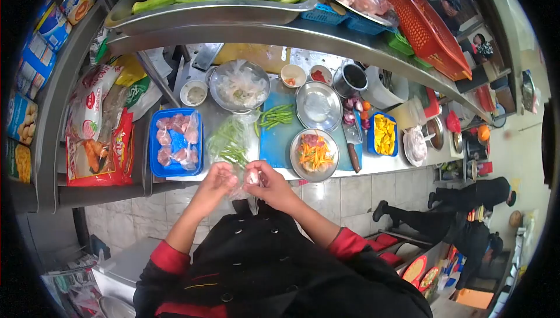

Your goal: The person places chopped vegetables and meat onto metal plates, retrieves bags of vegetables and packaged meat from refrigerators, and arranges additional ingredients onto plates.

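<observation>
Both hands are close together in front of the counter's near edge. My left hand (220, 182) has its fingers pinched on the thin clear plastic (236, 187) between the hands. My right hand (265, 182) is curled round a small pale piece (252, 177), perhaps meat or garlic; it is too small to tell. Just beyond them lies a clear bag of cut green beans (233, 143). A blue tray of raw meat pieces (176, 141) is to the left. To the right sits a metal plate of shredded carrot and meat (315, 154).
A knife (352, 149) lies on the blue cutting board (283, 143), near a blue basket of yellow pieces (384, 134). Bowls stand behind, including an empty metal one (319, 105). A steel shelf (233, 35) crosses above. Two people (461, 219) are at the right.
</observation>
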The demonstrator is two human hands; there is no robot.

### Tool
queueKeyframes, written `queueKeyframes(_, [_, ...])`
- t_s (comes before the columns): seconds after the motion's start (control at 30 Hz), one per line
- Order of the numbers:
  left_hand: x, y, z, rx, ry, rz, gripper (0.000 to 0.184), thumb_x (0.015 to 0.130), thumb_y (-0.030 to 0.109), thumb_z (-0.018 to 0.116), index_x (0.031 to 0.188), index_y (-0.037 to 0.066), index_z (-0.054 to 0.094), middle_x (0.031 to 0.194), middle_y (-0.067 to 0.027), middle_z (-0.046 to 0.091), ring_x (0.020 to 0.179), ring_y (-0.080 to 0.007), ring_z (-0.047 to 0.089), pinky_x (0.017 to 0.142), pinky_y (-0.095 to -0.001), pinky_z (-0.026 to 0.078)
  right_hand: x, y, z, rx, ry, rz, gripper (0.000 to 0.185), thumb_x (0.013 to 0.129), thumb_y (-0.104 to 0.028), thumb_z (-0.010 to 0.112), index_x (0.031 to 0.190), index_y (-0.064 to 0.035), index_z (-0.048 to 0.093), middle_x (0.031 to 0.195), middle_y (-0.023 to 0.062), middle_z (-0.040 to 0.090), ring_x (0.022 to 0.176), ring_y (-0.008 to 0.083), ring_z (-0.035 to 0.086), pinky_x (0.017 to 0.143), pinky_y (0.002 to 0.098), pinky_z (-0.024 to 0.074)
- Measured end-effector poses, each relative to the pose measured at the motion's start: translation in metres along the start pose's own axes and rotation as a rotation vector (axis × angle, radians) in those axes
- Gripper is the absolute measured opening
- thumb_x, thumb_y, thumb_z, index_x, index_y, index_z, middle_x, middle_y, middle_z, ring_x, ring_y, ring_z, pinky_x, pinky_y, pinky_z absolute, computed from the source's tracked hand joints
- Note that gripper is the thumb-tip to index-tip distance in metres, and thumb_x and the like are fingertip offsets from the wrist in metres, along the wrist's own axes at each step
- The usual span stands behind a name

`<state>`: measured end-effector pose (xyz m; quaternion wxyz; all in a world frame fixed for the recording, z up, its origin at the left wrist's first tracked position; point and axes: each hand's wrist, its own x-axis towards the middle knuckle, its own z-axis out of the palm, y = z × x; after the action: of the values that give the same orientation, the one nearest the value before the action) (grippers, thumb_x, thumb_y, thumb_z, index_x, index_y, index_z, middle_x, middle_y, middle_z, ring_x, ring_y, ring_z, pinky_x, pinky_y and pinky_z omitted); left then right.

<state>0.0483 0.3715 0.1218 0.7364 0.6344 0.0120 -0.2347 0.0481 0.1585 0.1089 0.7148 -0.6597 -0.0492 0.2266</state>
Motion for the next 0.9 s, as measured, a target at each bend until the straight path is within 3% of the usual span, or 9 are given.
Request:
queueKeyframes(0.13, [0.012, -0.017, 0.015, 0.059, -0.056, -0.152, 0.045, 0.096, 0.032, 0.066, 0.124, 0.003, 0.049, 0.101, -0.0057, 0.061, 0.088, -0.0123, 0.062, 0.068, -0.0271, 0.055, -0.001, -0.022, 0.006, -0.308, 0.060, -0.162, 0.048, 0.082, -0.006, 0.072, 0.126, -0.0084, 0.055, 0.121, 0.0083, 0.056, 0.110, 0.0210, 0.059, 0.087, 0.0321, 0.0514])
queueKeyframes(0.17, [0.017, -0.022, 0.017, 0.019, -0.021, -0.101, 0.036, 0.094, 0.028, 0.068, 0.115, 0.001, 0.057, 0.097, -0.0071, 0.066, 0.078, -0.0111, 0.064, 0.062, -0.0254, 0.054, -0.001, -0.017, 0.002, -0.287, 0.067, -0.137, 0.045, 0.083, -0.007, 0.071, 0.125, -0.0095, 0.057, 0.129, 0.0094, 0.053, 0.113, 0.0212, 0.057, 0.087, 0.0330, 0.0516])
queueKeyframes(0.3, [0.043, -0.014, 0.041, 0.265, -0.081, -0.127, 0.019, 0.092, 0.017, 0.068, 0.092, -0.002, 0.065, 0.080, -0.0050, 0.068, 0.059, -0.0095, 0.061, 0.062, -0.0255, 0.054, -0.017, 0.009, -0.026, -0.126, 0.187, -0.180, 0.038, 0.089, -0.007, 0.065, 0.125, -0.0054, 0.055, 0.124, 0.0103, 0.056, 0.113, 0.0186, 0.057, 0.086, 0.0304, 0.0518])
queueKeyframes(0.43, [0.080, -0.014, 0.093, 0.402, -0.375, -0.066, 0.022, 0.094, 0.019, 0.066, 0.099, -0.002, 0.065, 0.086, -0.0061, 0.068, 0.066, -0.0103, 0.063, 0.063, -0.0270, 0.055, -0.049, 0.017, -0.068, 0.029, 0.461, -0.105, 0.027, 0.097, -0.008, 0.059, 0.123, 0.0000, 0.056, 0.113, 0.0103, 0.063, 0.111, 0.0154, 0.058, 0.087, 0.0280, 0.0506])
queueKeyframes(0.5, [0.095, -0.025, 0.120, -0.217, -0.345, -0.451, 0.025, 0.096, 0.022, 0.065, 0.105, -0.001, 0.066, 0.088, -0.0048, 0.066, 0.071, -0.0104, 0.063, 0.064, -0.0277, 0.054, -0.061, 0.028, -0.089, -0.169, 0.522, -0.182, 0.025, 0.098, -0.009, 0.059, 0.121, 0.0001, 0.058, 0.115, 0.0102, 0.063, 0.110, 0.0163, 0.059, 0.088, 0.0293, 0.0500])
queueKeyframes(0.53, [0.101, -0.036, 0.125, -0.210, -0.360, -0.463, 0.025, 0.096, 0.022, 0.065, 0.105, -0.001, 0.066, 0.088, -0.0048, 0.066, 0.071, -0.0104, 0.063, 0.064, -0.0277, 0.054, -0.065, 0.026, -0.093, -0.369, 0.552, -0.265, 0.024, 0.098, -0.010, 0.059, 0.120, 0.0002, 0.059, 0.117, 0.0101, 0.063, 0.109, 0.0173, 0.060, 0.090, 0.0305, 0.0494])
queueKeyframes(0.7, [0.115, -0.068, 0.139, -0.229, -0.352, -0.507, 0.020, 0.095, 0.012, 0.059, 0.112, 0.003, 0.065, 0.086, 0.0003, 0.062, 0.065, -0.0082, 0.057, 0.061, -0.0240, 0.049, -0.078, 0.034, -0.090, 0.068, 0.654, -0.088, 0.022, 0.098, -0.014, 0.062, 0.115, -0.0006, 0.065, 0.127, 0.0174, 0.060, 0.117, 0.0260, 0.059, 0.097, 0.0342, 0.0460])
queueKeyframes(0.77, [0.113, -0.077, 0.143, -0.195, -0.321, -0.491, 0.018, 0.094, 0.012, 0.060, 0.109, 0.004, 0.064, 0.080, 0.0017, 0.059, 0.059, -0.0060, 0.048, 0.053, -0.0206, 0.039, -0.082, 0.044, -0.093, -0.366, 0.664, -0.203, 0.026, 0.095, -0.013, 0.065, 0.119, -0.0031, 0.065, 0.124, 0.0165, 0.061, 0.107, 0.0229, 0.063, 0.089, 0.0306, 0.0498])
queueKeyframes(0.9, [0.112, -0.067, 0.145, -0.350, -0.293, -0.596, 0.014, 0.097, 0.014, 0.058, 0.105, 0.003, 0.061, 0.073, 0.0013, 0.055, 0.054, -0.0048, 0.042, 0.048, -0.0208, 0.032, -0.085, 0.035, -0.098, -0.282, 0.595, -0.009, 0.032, 0.093, -0.014, 0.068, 0.125, -0.0065, 0.066, 0.127, 0.0138, 0.060, 0.112, 0.0196, 0.060, 0.085, 0.0314, 0.0520])
